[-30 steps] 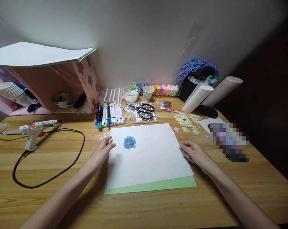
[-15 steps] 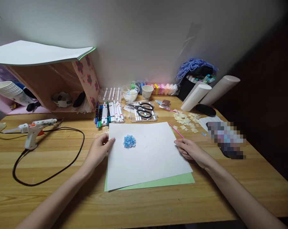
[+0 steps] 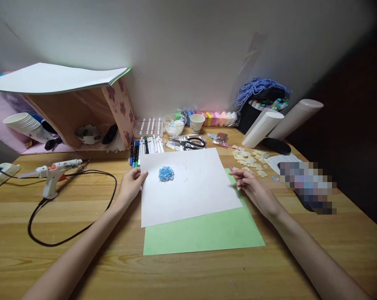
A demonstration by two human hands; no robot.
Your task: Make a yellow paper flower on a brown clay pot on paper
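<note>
A white sheet [image 3: 191,187] lies over the far part of a green sheet [image 3: 207,233] on the wooden desk [image 3: 82,258]. A small heap of blue shreds [image 3: 166,173] sits on the white sheet near its left end. My left hand [image 3: 132,183] pinches the white sheet's left edge, thumb on top. My right hand [image 3: 250,187] rests over the green sheet with fingers bent at the white sheet's right edge. A thin pink stick [image 3: 229,167] lies just beyond its fingertips.
Behind the sheets lie marker pens [image 3: 146,146], black scissors [image 3: 188,143], a paper cup [image 3: 196,122] and a clear bowl [image 3: 174,124]. A glue gun [image 3: 53,173] with a looping black cord [image 3: 72,233] lies left. Yellow paper scraps [image 3: 249,158] and white rolls [image 3: 263,128] sit right.
The white sheet has slid away from me toward the pens, uncovering a wide strip of the green sheet. Both hands moved with it.
</note>
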